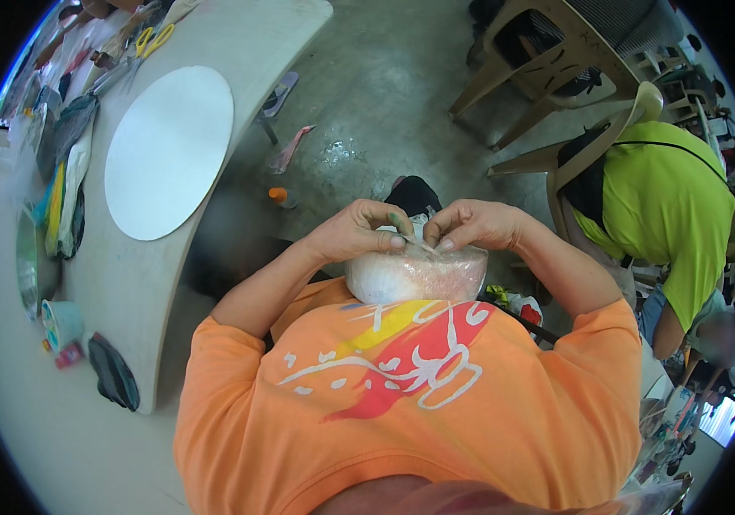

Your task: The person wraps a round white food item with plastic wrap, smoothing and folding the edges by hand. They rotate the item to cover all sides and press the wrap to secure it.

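On my lap rests a rounded object wrapped in clear plastic, whitish and pale pink inside. Over its top, my left hand and my right hand pinch a thin pale strip, thumbs close together. What the strip is made of is too small to tell. Green smudges mark a finger of my left hand.
A white table at left holds a white oval board, yellow scissors, cloths and small containers. An orange-capped bottle stands on the floor. Plastic chairs and a person in a lime shirt are at right.
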The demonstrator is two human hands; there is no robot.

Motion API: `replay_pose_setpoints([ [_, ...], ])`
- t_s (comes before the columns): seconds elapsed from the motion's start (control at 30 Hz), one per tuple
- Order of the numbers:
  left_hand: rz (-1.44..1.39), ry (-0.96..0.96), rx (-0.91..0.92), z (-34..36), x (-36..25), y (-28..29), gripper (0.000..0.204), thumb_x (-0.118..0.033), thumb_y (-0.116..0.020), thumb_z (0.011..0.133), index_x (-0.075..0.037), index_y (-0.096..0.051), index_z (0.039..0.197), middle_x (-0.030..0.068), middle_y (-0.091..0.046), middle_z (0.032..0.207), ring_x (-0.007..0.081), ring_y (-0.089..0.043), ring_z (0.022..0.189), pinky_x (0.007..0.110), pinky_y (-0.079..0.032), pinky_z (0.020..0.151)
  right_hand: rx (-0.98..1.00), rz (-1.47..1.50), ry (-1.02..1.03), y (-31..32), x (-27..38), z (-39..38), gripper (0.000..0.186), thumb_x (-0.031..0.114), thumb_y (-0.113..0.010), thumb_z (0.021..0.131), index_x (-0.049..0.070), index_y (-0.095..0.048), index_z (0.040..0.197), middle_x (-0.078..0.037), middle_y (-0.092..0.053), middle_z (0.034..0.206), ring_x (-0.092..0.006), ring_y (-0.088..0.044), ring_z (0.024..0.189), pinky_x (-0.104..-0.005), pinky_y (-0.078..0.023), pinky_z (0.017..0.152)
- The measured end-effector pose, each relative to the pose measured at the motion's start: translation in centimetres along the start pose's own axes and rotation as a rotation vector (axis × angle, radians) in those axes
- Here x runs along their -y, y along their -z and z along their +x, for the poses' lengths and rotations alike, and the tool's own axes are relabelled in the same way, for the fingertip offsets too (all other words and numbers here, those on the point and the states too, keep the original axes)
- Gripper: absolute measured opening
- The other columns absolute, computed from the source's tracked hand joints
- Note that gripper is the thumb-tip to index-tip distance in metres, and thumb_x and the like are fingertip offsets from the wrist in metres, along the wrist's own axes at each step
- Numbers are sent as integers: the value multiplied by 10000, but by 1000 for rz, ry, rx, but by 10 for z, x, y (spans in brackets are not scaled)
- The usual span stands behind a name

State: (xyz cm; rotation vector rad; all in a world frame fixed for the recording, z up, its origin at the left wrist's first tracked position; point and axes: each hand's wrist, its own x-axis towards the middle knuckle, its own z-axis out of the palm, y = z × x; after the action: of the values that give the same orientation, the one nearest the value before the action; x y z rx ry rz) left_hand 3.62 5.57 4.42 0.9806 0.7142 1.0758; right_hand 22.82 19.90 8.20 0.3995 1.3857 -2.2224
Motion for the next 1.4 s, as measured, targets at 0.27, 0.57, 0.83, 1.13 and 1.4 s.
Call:
replay_pose_setpoints([
  [0.27, 43, -72, 138, 0, 2, 5, 164, -151, -705, 729, -21, -643, 809, 64, -592, 848, 158, -540, 861, 288, -403, 803, -64, -89, -15, -1, 0, 8, 189, 195, -577, 838, 25, -593, 920, 14, -560, 822, -62, -480, 782, -216, -381, 726],
  [0.57, 53, -15, -124, 0, -4, -7, 96, -60, -652, 763, -4, -637, 839, 27, -606, 824, 83, -548, 779, 228, -437, 722, -102, -75, -57, -13, 12, 9, 161, 100, -647, 761, 27, -613, 900, 27, -555, 773, -57, -485, 733, -213, -390, 697],
  [0.83, 56, -53, -159, -1, -1, -5, 64, -50, -637, 785, -10, -629, 834, 12, -595, 816, 73, -542, 774, 223, -437, 709, -251, -24, 19, -21, 9, 19, 90, 122, -604, 778, 33, -589, 789, 27, -534, 709, -67, -469, 664, -223, -376, 621],
  [1.13, -16, -105, -233, -6, 11, -4, 69, -60, -604, 818, -31, -586, 878, 8, -577, 821, 70, -530, 799, 220, -428, 729, -467, -45, 17, -26, 2, 26, 101, 134, -578, 810, 49, -549, 766, 33, -499, 676, -54, -435, 632, -205, -343, 567],
  [1.4, -380, 96, -209, -1, 2, 4, 329, -348, -543, 858, -26, -583, 906, 31, -563, 889, 87, -510, 822, 247, -413, 760, -423, -19, 248, -31, -5, 23, 108, 151, -608, 831, 56, -561, 807, 41, -504, 709, -39, -421, 636, -198, -344, 570],
])
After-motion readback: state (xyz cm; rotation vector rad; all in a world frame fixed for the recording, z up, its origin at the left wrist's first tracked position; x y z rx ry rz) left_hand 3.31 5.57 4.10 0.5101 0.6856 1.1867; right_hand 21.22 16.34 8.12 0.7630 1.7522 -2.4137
